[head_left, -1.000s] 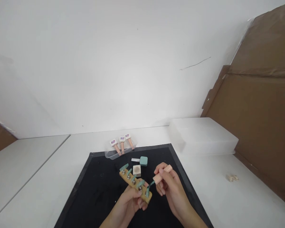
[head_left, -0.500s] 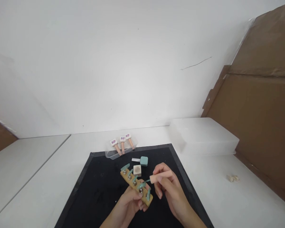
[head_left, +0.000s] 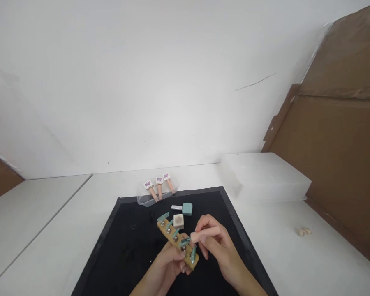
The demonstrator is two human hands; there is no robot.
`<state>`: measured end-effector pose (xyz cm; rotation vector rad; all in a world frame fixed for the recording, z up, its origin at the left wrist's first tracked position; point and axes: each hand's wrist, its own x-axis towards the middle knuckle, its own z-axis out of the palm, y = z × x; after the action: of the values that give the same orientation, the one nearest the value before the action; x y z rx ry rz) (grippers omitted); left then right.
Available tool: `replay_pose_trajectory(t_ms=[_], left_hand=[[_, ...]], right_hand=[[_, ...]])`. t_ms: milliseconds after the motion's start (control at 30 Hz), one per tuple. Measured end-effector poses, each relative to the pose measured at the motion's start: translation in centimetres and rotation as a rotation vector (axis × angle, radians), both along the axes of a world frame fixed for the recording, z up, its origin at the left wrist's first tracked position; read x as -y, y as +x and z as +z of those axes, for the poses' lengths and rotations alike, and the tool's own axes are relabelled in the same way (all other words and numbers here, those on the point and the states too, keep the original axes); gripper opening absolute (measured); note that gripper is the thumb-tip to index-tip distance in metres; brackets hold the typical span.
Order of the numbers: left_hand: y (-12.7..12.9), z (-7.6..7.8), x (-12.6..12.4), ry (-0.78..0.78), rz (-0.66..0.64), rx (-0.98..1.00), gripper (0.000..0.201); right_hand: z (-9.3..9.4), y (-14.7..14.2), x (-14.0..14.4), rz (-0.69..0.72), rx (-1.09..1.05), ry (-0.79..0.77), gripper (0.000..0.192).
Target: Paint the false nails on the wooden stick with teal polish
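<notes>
Plain white wall (head_left: 148, 90), marked by one thin dark line (head_left: 254, 82). White tabletop (head_left: 311, 263), with a second white table (head_left: 27, 209) set just beside it at left. Brown cardboard sheets (head_left: 339, 135) are leaned against the wall at right. Lighting is soft and even.

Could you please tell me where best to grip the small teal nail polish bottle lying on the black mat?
Grip the small teal nail polish bottle across its square teal body, from above. It lies on its side, silver neck pointing left, on the black mat; the flat faces probably give a steadier hold than the thin neck.
</notes>
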<state>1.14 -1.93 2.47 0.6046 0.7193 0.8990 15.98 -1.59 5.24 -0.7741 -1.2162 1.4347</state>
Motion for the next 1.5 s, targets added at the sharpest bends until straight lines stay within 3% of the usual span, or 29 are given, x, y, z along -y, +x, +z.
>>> replay_pose_trajectory(t_ms=[700,1033,1500], left_hand=[[-0.16,0.03,-0.06,0.0,-0.01,-0.006,0.017],[-0.09,0.13,0.0,0.007,-0.021,0.001,0.017],[-0.27,0.15,-0.05,0.041,-0.034,-0.016,0.018]], right_hand=[[-0.32,0.16,-0.19,-0.072,-0.015,0.005,0.01],[-0.87,0.18,-0.38,-0.103,-0.011,0.03,0.016],[-0.44,0.14,-0.45,-0.164,-0.136,0.001,0.014]])
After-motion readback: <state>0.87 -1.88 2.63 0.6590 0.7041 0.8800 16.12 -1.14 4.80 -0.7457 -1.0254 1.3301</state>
